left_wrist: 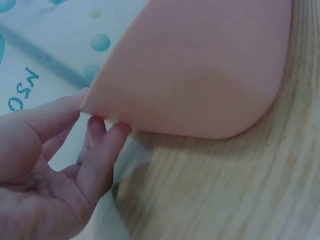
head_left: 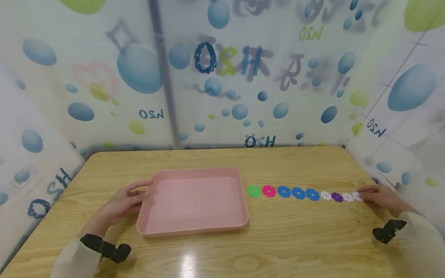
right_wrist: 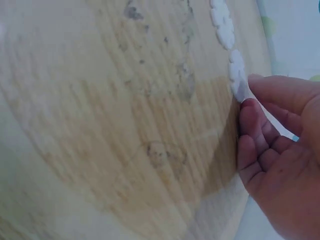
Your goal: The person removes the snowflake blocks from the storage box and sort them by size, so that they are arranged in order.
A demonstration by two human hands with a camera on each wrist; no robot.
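Note:
A pink tray (head_left: 194, 204) lies on the table. At its left side my left hand (head_left: 125, 200) touches it, index finger reaching the rim; in the left wrist view the loosely extended fingers (left_wrist: 107, 155) meet the outer wall. To the tray's right, notched flower-shaped discs run in a row: a green disc (head_left: 254, 191), a pink disc (head_left: 269, 191), blue discs (head_left: 298, 193), a white disc (head_left: 325, 195), a purple disc (head_left: 337, 197), then white ones. My right hand (head_left: 380, 197) holds the end white disc (right_wrist: 237, 75) between fingertips, partly covering it.
The wooden table (head_left: 295, 247) reaches back to a patterned curtain (head_left: 215, 96), with more curtain at both sides. Dark wrist straps (head_left: 104, 247) sit over the pale sleeves. Dark stains (right_wrist: 160, 155) mark the wood near the right hand.

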